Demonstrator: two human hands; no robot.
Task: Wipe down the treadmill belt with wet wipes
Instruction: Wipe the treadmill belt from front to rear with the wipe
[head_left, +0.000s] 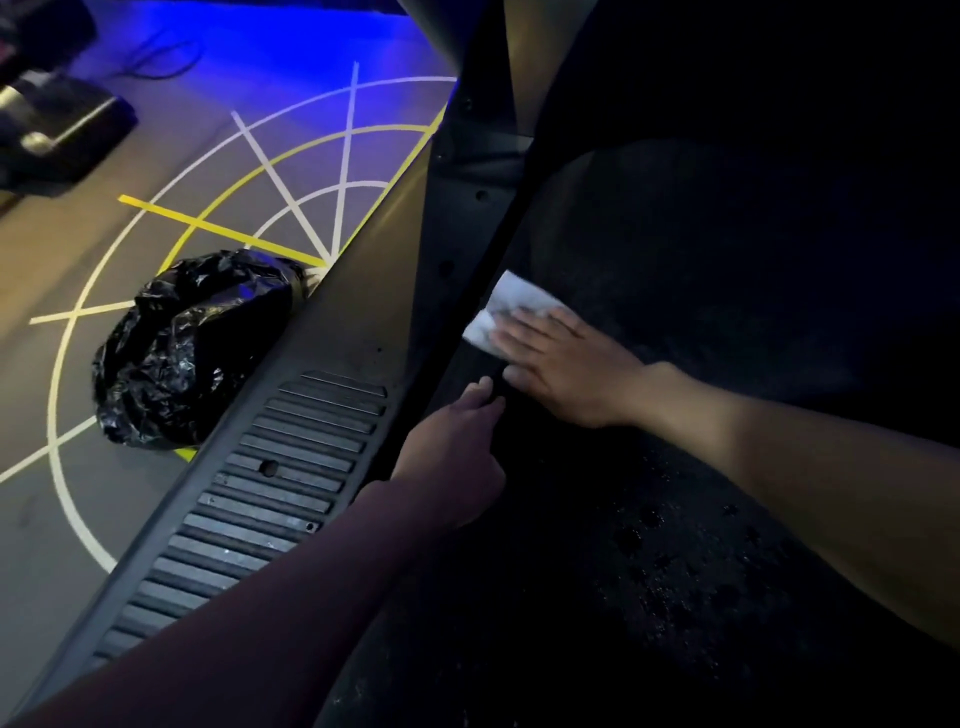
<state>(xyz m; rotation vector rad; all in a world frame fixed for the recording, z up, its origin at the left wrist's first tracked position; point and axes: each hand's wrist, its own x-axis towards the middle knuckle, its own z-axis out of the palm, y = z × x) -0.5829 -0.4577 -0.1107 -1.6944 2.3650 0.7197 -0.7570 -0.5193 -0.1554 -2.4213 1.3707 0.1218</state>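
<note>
The right hand (566, 369) presses the white wipe (511, 301) flat, fingers straight, on the belt (675, 519) near its left edge. The left hand (452, 447) rests beside, fingers relaxed, holding nothing

Grey floor (31, 545) with white and yellow painted lines (61, 499); crumpled black bin bag (192, 348) sits on it, just beside treadmill side rail (291, 467). Dark belt (623, 571) carries white wipe (511, 301) near its left edge
</note>
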